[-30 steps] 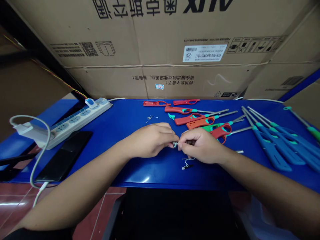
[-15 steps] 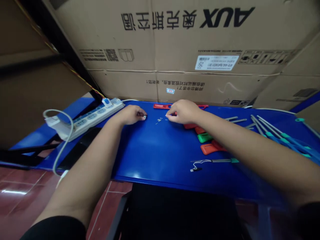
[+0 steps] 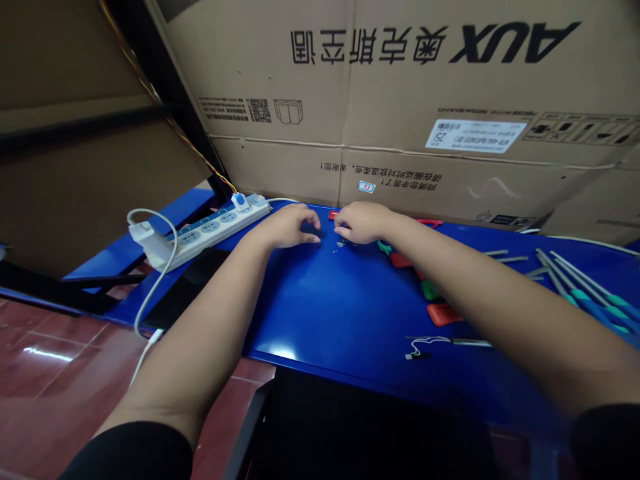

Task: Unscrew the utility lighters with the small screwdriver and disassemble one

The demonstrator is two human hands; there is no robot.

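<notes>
Two curled hands on the blue desk (image 3: 300, 313): left hand (image 3: 289, 228) empty-looking, right hand (image 3: 363, 223) unclear.
Tiny metal bits (image 3: 341, 245), upper middle, look light and fiddly; pinch with fingertips.

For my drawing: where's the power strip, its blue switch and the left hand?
Power strip (image 3: 213, 228), head view, on its top face.
Blue switch (image 3: 240, 200), head view, on the switch's middle.
Left hand (image 3: 287, 227), head view, on the back of the hand.

We face a blue metal workbench (image 3: 285, 313); AUX cardboard cartons (image 3: 400, 87) stand behind it, a black shelf upright (image 3: 167, 87) rises left of it, and glossy red floor tiles (image 3: 50, 360) lie below it.
</notes>
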